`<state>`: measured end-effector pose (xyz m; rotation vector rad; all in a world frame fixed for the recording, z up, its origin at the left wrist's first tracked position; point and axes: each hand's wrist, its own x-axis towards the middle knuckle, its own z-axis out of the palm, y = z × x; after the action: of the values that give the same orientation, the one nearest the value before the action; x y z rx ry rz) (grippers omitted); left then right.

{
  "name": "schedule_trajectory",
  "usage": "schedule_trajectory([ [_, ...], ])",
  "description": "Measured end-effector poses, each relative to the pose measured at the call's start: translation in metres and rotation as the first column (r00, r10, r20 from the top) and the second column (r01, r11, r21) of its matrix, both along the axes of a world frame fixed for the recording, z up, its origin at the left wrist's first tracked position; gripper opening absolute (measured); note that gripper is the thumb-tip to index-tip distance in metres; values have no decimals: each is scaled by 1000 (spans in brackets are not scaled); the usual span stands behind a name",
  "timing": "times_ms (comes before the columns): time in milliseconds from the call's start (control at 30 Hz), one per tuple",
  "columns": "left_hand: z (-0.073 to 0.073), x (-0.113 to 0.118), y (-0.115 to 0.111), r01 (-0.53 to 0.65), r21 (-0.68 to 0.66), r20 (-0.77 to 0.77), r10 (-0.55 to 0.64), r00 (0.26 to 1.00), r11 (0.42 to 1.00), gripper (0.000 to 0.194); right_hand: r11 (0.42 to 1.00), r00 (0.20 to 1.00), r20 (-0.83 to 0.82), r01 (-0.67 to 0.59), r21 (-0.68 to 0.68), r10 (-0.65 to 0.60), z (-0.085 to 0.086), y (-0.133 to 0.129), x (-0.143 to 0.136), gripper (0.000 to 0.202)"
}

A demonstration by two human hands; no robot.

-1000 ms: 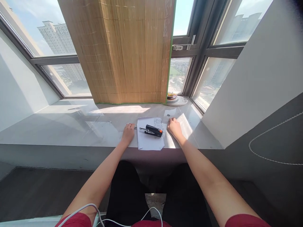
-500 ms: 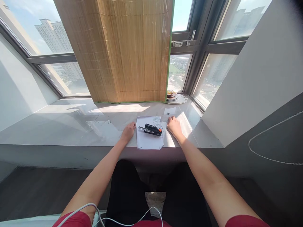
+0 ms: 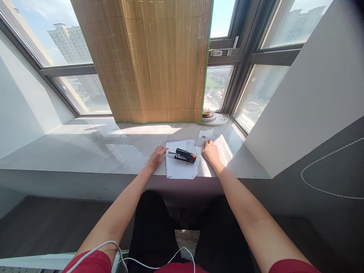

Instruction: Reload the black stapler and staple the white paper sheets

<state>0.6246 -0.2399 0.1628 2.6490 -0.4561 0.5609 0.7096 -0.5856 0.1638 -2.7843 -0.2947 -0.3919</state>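
Observation:
White paper sheets (image 3: 179,170), with handwriting at their upper right, lie at the front edge of the sill. On them rests a black stapler (image 3: 185,154) with an orange part, and a black pen-like item (image 3: 182,158) lies against it. My left hand (image 3: 157,156) is at the left edge of the sheets, with its fingertips reaching the paper beside the pen-like item's tip. To the right of the sheets my right hand (image 3: 211,150) rests on the sill with its fingers curled; what they hold, if anything, is hidden. Small dark pieces (image 3: 204,137) lie just beyond it.
Stacked plates (image 3: 209,117) stand in the far right corner of the sill (image 3: 85,151). A bamboo blind (image 3: 159,68) hangs down behind it. A white cable (image 3: 153,268) crosses my lap, and a beaded cord (image 3: 313,185) hangs at the right.
My left hand has moved slightly right, and its fingers now extend to the sheets' left edge. The whole view has shifted a little; my right hand stays beside the paper.

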Motion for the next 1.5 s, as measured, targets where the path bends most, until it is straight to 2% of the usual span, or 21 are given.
schedule_trajectory([
  [67,1,0,-1,8,-2,-1,-8,1000,1000,42,1000,1000,-21,-4,21,5,0,-1,1,34],
  [167,3,-1,-1,44,-4,-22,-44,999,999,42,981,990,-51,-124,150,133,2,-3,-1,38],
  [233,3,0,0,81,-11,-42,-81,996,997,42,932,966,-47,-233,278,255,5,-1,-8,45],
  [300,2,2,2,100,-25,-51,-101,994,995,43,854,927,-25,-335,399,375,7,8,-21,51],
  [367,0,3,3,102,-38,-42,-104,994,994,45,783,885,12,-419,460,466,8,20,-35,55],
  [400,-1,4,4,102,-42,-33,-104,994,994,46,773,873,27,-445,451,487,7,27,-42,57],
  [500,0,2,4,115,-33,-14,-115,993,993,45,812,881,29,-448,374,473,3,42,-54,49],
  [633,4,-8,-2,102,-25,11,-101,995,995,37,834,881,4,-450,319,473,-2,45,-52,33],
  [800,8,-16,-20,-46,-206,19,51,999,978,29,838,877,22,-465,285,479,0,42,-50,29],
  [867,9,-14,-27,-79,-212,-10,79,997,974,25,836,874,24,-471,282,484,2,42,-51,30],
  [1133,13,-6,-36,7,-97,-114,-18,993,995,20,831,872,14,-471,297,489,8,41,-58,28],
  [1500,10,-6,-37,18,-113,-114,-31,993,993,22,830,872,-6,-464,310,490,11,40,-60,25],
])
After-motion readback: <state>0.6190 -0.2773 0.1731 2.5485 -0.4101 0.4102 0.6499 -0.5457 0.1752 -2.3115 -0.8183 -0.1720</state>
